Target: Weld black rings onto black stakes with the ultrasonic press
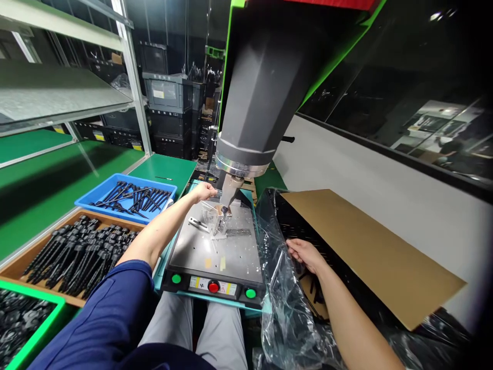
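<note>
Well, the clear fixture [220,224] lies just bodyward of my left hand [202,192], the nearer one (its curled fingers' hold I cannot tell); my right hand [307,254] touches the plastic bag [278,272], grip unclear.

Left sleeve [108,308]: dark navy blue cloth, short, ending around the elbow, with a stitched band at the opening and soft creases further up
Shirt front [169,357]: the same navy, only a rounded, bunched part showing at the bottom edge
Trousers [225,329]: plain light grey, fairly loose, with soft folds along both legs
Left hand [204,191]: bare, as is the forearm up to the sleeve
Right hand [304,253]: bare, the forearm too, as far as it shows
</note>
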Demonstrator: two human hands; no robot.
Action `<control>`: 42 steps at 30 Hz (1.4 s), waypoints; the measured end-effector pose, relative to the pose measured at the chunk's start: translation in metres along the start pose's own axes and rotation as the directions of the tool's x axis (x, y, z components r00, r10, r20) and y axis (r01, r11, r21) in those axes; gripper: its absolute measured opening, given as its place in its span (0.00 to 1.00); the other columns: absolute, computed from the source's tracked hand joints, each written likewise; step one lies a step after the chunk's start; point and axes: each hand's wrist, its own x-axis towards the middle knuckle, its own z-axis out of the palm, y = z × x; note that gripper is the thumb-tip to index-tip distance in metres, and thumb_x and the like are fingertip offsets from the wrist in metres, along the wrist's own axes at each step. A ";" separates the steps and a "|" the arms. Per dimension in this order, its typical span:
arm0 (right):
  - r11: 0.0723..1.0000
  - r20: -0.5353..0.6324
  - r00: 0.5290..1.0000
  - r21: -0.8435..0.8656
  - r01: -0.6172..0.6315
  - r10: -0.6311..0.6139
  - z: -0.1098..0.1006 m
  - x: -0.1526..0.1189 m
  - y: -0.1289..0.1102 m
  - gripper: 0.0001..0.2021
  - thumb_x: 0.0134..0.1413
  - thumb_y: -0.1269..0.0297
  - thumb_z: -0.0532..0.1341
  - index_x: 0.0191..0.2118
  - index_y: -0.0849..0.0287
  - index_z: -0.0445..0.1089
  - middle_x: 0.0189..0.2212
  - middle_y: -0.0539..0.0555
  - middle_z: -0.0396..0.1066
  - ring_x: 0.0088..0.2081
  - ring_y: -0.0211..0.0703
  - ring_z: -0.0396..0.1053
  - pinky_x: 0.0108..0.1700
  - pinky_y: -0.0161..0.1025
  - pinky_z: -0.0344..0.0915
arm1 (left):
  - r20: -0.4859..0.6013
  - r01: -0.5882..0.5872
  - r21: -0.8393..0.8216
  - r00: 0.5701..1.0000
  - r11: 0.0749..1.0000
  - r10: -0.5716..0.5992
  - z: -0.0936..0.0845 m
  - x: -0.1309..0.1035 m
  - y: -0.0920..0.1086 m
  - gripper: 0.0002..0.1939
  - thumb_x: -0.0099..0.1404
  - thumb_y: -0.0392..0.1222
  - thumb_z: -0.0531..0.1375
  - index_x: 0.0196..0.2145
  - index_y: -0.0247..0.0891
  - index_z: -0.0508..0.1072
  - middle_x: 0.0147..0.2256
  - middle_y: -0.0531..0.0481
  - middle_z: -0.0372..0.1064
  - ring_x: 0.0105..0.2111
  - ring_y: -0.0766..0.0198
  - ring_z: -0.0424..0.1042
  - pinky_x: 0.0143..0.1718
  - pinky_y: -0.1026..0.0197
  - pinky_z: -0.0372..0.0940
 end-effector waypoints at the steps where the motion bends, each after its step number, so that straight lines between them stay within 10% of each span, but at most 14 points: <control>1: 1.000 -0.013 1.000 0.000 0.001 -0.001 -0.001 0.000 0.000 0.18 0.40 0.50 0.69 0.27 0.60 0.68 0.18 0.45 0.63 0.16 0.28 0.54 0.17 0.27 0.45 | 0.002 0.000 -0.004 1.000 1.000 0.000 0.001 0.001 0.000 0.18 0.53 0.43 0.70 0.18 0.35 0.65 0.17 0.53 0.66 0.13 0.74 0.57 0.16 0.68 0.53; 9: 0.998 -0.091 0.996 -0.064 -0.007 0.001 -0.004 -0.009 -0.003 0.17 0.45 0.49 0.67 0.28 0.59 0.70 0.22 0.50 0.69 0.21 0.34 0.63 0.21 0.30 0.56 | 0.027 0.009 -0.029 1.000 1.000 -0.008 0.007 0.005 0.004 0.20 0.49 0.45 0.72 0.18 0.35 0.64 0.17 0.54 0.66 0.13 0.74 0.58 0.15 0.68 0.53; 16: 0.844 -0.293 0.925 -0.534 0.051 -0.242 -0.015 -0.020 -0.016 0.18 0.47 0.47 0.65 0.35 0.58 0.74 0.37 0.60 0.76 0.41 0.53 0.73 0.44 0.44 0.68 | 0.041 0.021 -0.025 0.999 0.999 -0.020 0.005 0.004 0.004 0.19 0.51 0.44 0.70 0.17 0.35 0.64 0.17 0.52 0.66 0.13 0.73 0.60 0.16 0.68 0.54; 21: 0.663 -0.129 0.872 -0.703 0.256 -0.473 0.014 -0.047 -0.026 0.18 0.52 0.50 0.59 0.38 0.59 0.75 0.41 0.61 0.75 0.43 0.55 0.73 0.48 0.48 0.67 | 0.027 0.021 -0.030 0.999 0.999 -0.020 0.004 0.006 0.006 0.18 0.52 0.43 0.70 0.18 0.35 0.64 0.16 0.53 0.66 0.14 0.73 0.60 0.16 0.68 0.54; 33: 0.362 0.222 0.566 -0.574 0.734 -0.794 0.116 -0.089 -0.065 0.09 0.60 0.62 0.59 0.42 0.57 0.75 0.44 0.59 0.72 0.49 0.52 0.68 0.53 0.52 0.66 | 0.008 0.039 0.010 0.999 0.999 -0.039 0.003 0.004 0.013 0.20 0.48 0.47 0.72 0.17 0.34 0.66 0.17 0.50 0.67 0.15 0.70 0.62 0.19 0.65 0.59; 42: 0.369 0.312 0.549 -0.483 0.794 -0.775 0.144 -0.131 -0.070 0.08 0.59 0.67 0.59 0.41 0.57 0.75 0.45 0.58 0.72 0.53 0.53 0.65 0.55 0.52 0.65 | -0.195 -0.025 0.082 0.980 0.996 0.041 -0.012 -0.006 0.022 0.17 0.56 0.51 0.66 0.22 0.34 0.71 0.24 0.44 0.72 0.28 0.59 0.72 0.34 0.57 0.66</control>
